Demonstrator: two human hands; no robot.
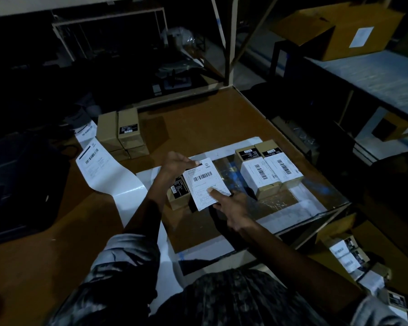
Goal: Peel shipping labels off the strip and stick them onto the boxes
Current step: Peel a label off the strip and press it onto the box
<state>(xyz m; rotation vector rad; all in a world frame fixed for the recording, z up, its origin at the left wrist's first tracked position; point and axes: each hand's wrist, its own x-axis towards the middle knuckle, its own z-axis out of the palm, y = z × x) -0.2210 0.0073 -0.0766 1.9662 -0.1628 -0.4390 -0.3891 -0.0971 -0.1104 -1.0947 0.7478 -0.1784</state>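
A white shipping label [204,184] with a barcode lies over a small brown box [178,195] with a black sticker on the brown table. My left hand [176,164] pinches the label's top left corner. My right hand [231,205] presses a straight finger on the label's lower right part. To the right stand two small boxes [267,171] side by side, each with a white label on top. The label strip [108,172] curls across the table at the left, one barcode label on it.
A stack of unlabelled brown boxes [121,134] stands at the back left. A dark printer-like machine [17,184] sits at the far left. More labelled boxes [349,255] lie low at the right beyond the table edge. A big carton [339,31] rests on a shelf at the back right.
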